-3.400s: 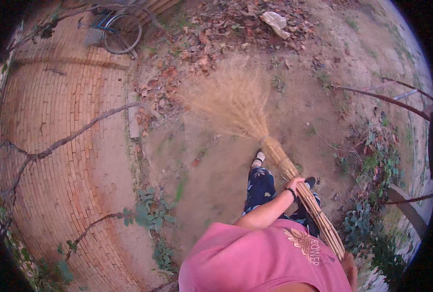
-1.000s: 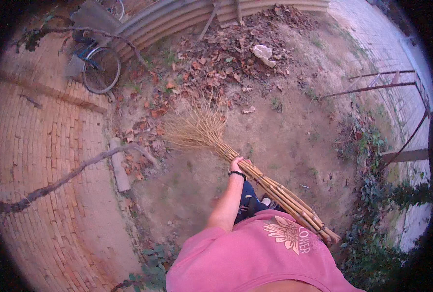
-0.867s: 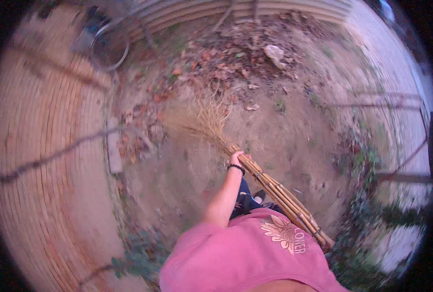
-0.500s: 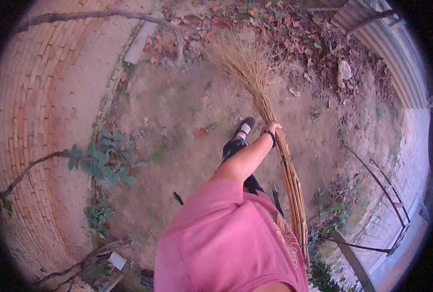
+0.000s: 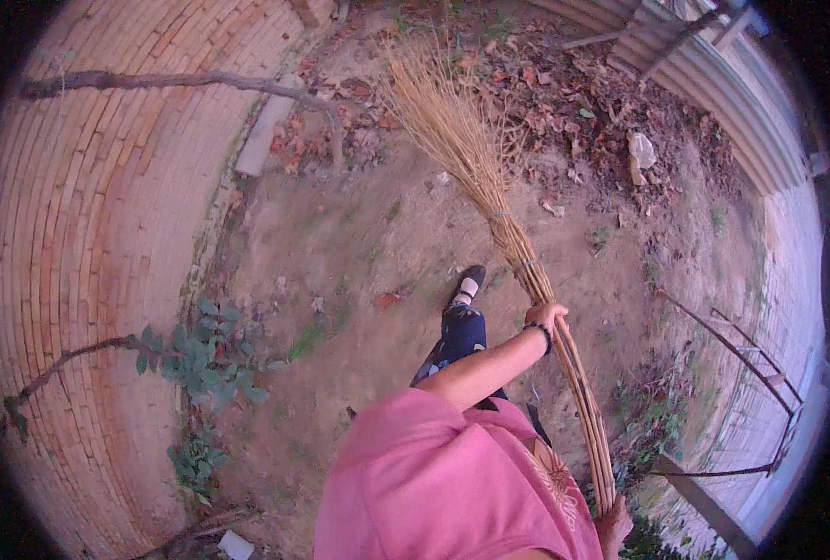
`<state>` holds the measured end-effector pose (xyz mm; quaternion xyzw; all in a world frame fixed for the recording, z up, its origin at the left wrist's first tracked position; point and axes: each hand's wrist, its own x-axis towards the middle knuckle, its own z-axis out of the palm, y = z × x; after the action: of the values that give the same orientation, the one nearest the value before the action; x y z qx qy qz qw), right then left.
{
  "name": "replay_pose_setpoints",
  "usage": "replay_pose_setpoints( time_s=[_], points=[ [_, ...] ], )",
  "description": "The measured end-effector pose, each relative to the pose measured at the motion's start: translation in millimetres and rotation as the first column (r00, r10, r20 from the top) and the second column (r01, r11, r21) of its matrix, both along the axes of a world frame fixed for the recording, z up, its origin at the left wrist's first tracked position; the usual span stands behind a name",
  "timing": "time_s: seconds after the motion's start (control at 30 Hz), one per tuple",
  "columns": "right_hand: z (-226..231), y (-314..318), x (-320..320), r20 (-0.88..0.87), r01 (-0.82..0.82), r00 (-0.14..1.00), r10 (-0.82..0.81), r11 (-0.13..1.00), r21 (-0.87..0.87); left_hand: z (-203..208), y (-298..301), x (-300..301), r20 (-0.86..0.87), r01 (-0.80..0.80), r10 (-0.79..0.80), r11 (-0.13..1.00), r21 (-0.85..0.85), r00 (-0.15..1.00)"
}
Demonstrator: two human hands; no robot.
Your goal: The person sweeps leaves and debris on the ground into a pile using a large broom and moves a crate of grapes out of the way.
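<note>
Two hands on one long twig broom, pretty standard yard scene; the person's left hand is wrapped around the bundled sticks partway down the handle, grip closed on the broom, with a dark band on that wrist; the right hand sits down at the bottom edge of the view, closed around the butt end of the same bundle, though only part of it shows past the pink shirt. Broom runs slanted from that low right corner up and to the left; its fanned bristle head is resting on the dirt right at the edge of a spread of dry leaves; a couple of ties bind the sticks just above the left hand. One foot in a dark shoe is planted on the dirt just left of the handle. Brick paving curves along the left side, with a bare branch lying across it and a small leafy plant at its border; a corrugated metal fence runs along the top right behind the leaves.
</note>
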<state>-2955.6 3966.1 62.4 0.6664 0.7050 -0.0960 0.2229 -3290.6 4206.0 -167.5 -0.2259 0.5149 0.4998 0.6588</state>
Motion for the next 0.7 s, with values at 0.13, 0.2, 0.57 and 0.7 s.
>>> replay_pose_setpoints(
  time_s=[0.13,0.2,0.57,0.7],
  points=[
    [-12.8,-32.1,7.7,-0.048,0.220,0.974,-0.223,0.974,-0.050,27.2,-35.6,-19.4,0.243,0.081,-0.118,0.985,0.155,0.963],
    [-33.4,-47.1,51.4,-0.353,0.595,0.674,-0.649,0.760,-0.262,19.8,-53.7,-23.2,0.376,0.043,-0.147,0.962,0.271,0.915],
    [-32.5,182.5,18.9,0.031,-0.325,0.946,0.323,0.939,0.116,-11.9,-145.5,-64.4,0.715,-0.330,0.087,0.921,0.209,0.694],
    [-93.4,213.7,-87.9,-0.112,-0.396,0.905,0.411,0.909,0.130,-86.8,-151.4,-148.6,0.493,-0.384,0.248,0.902,0.196,0.834]
  ],
)
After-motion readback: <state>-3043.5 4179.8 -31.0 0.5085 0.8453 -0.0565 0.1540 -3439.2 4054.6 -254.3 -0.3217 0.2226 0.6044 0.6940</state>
